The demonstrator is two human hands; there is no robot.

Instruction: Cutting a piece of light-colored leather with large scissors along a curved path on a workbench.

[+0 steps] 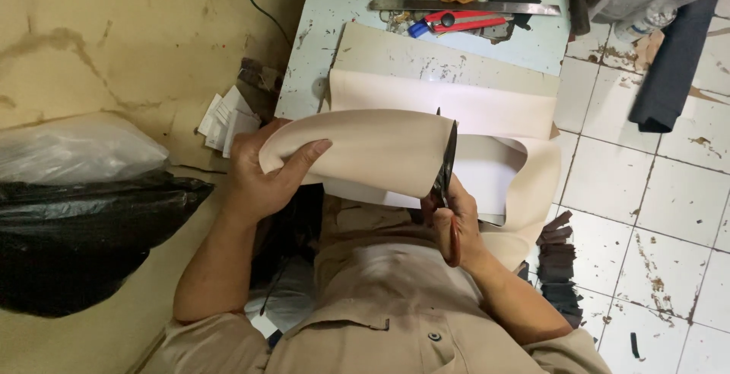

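now my left hand is clamped on the curled beige sheet, lifting it off the low table so the edge stays taut, while my right hand, closed around the scissors, holds the blades at its right edge.

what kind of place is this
Probably a small craft or leather workshop: scissors cutting a beige sheet, a steel ruler and red utility knife on a worn table.

Black plastic bag, far left
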